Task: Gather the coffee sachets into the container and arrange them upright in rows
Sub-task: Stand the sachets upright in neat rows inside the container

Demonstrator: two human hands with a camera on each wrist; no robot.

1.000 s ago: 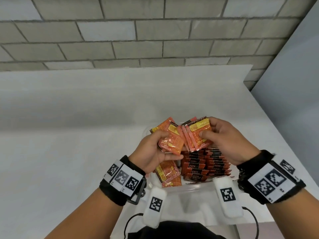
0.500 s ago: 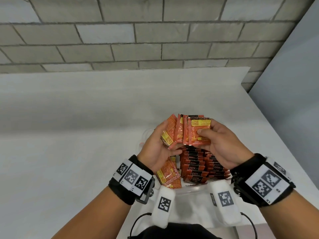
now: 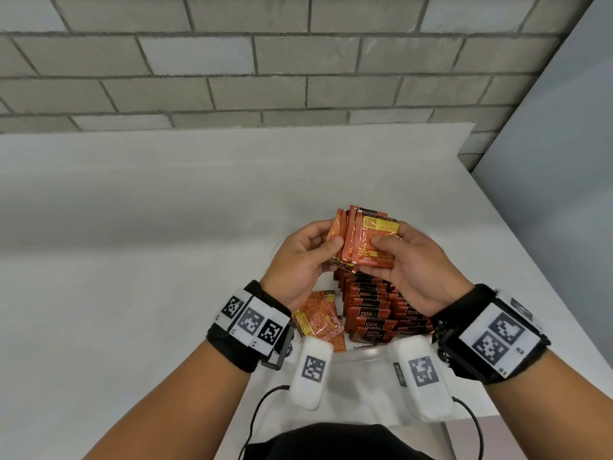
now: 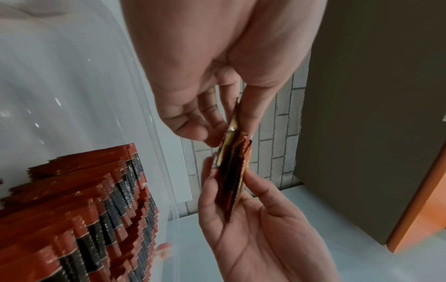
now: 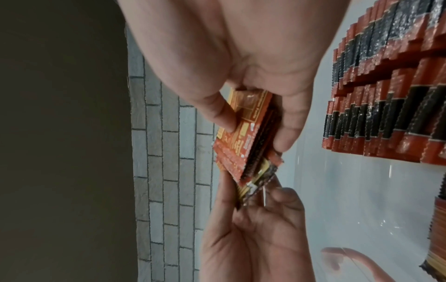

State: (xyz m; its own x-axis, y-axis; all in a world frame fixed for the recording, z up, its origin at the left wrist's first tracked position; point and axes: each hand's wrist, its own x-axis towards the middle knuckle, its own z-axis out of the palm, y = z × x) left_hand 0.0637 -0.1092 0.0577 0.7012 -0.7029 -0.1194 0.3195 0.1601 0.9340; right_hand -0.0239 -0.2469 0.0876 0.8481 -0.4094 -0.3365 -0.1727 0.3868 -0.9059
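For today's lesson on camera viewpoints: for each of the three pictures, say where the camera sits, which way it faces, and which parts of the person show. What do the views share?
Head: worn on the head, looking forward and down; both forearms, left hand, right hand.
Left wrist: along the left hand at the bundle of sachets; the right hand opposite.
Right wrist: along the right hand toward the brick wall; the left hand opposite.
Shared: the bundle and upright rows in the container.

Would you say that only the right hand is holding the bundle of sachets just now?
No, in the head view both the left hand and the right hand pinch the bundle of sachets above the container.
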